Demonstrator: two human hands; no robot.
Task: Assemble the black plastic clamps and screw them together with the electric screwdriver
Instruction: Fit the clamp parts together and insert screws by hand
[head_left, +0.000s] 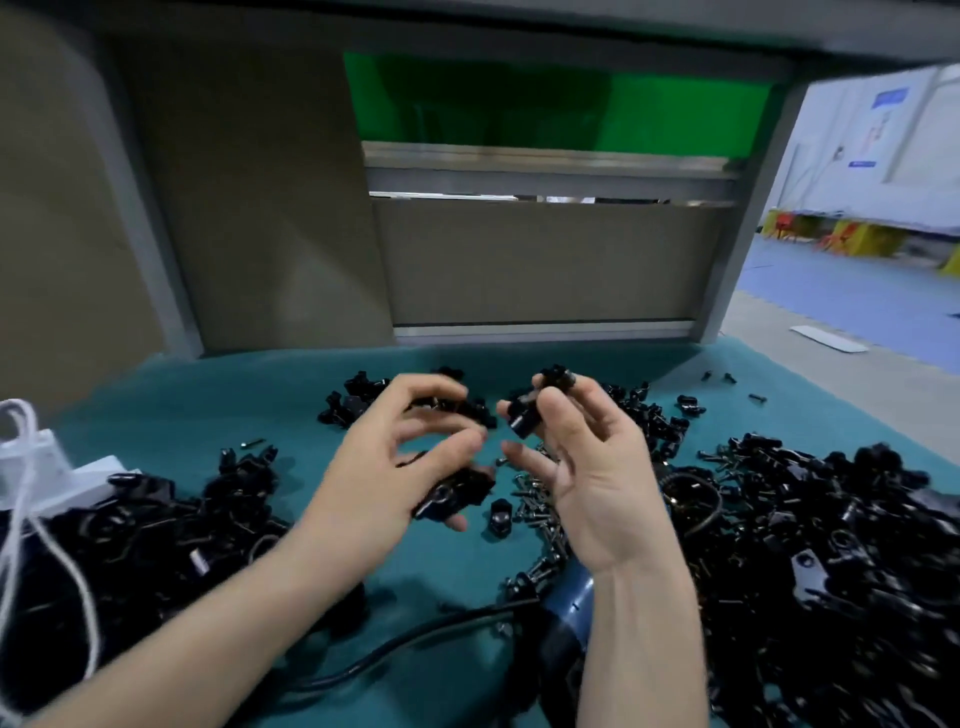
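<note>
Teal cloth (218, 395) covers the table (779, 400). Both hands are held up over the middle of it, close together but not touching.

The left hand (395, 467) has its fingers curled. Its lower fingers hold a flat black clamp part (453, 492) against the palm. This hand looks a bit blurry. The right hand (592, 467) is turned palm up. Its thumb and first fingers pinch a small black clamp piece (527, 415) up at the fingertips. Its other fingers are loose.

Lots of black clamp parts lie on the cloth. The left heap (156, 530) sits by the left arm. The right heap (831, 519) is bigger and fills the right side. The far heap (358, 400) lies behind the hands. One lone clamp bit (500, 515) sits on the cloth just below the left hand's fingers. Next to it is a little pile of dark screws (532, 506), partly hidden by the right hand.

The electric screwdriver (569, 610) has a blue body. It lies on the table under the right wrist, with nobody holding it. Its black cable (405, 649) runs off to the left under the left arm.

A white box (47, 467) with a white cord (26, 525) sits at the left edge.
</note>
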